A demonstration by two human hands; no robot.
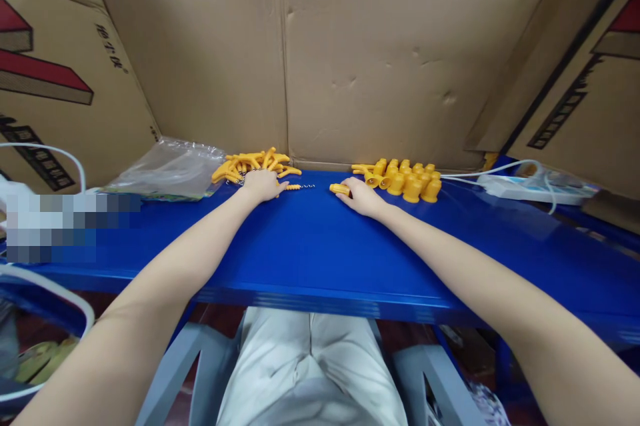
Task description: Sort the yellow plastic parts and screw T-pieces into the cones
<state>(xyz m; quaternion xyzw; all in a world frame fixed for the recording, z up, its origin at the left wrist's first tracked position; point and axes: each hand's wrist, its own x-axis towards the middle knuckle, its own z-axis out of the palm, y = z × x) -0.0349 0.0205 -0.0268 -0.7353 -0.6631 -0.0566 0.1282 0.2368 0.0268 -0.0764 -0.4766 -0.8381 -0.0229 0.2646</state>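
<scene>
My left hand (261,186) is closed around a yellow corkscrew (294,187), whose metal spiral points right over the blue table (320,233). Just behind that hand lies a heap of yellow curved handles (265,158) with metal spirals among them. Across a short gap, my right hand (364,198) grips a small yellow cup-shaped part (340,189), its far end hidden by my fingers. Close behind the right hand stand several yellow bell-shaped cups (412,187) in rows, two of them tipped with their openings facing me. Another yellow handle (363,169) lies beside these cups.
Tall cardboard (380,66) walls off the back, with printed boxes on both sides. A clear plastic bag (167,169) lies left of the heap. At right, a white power strip (540,189) trails cables. Grey chair or stool parts (200,359) sit below the table edge.
</scene>
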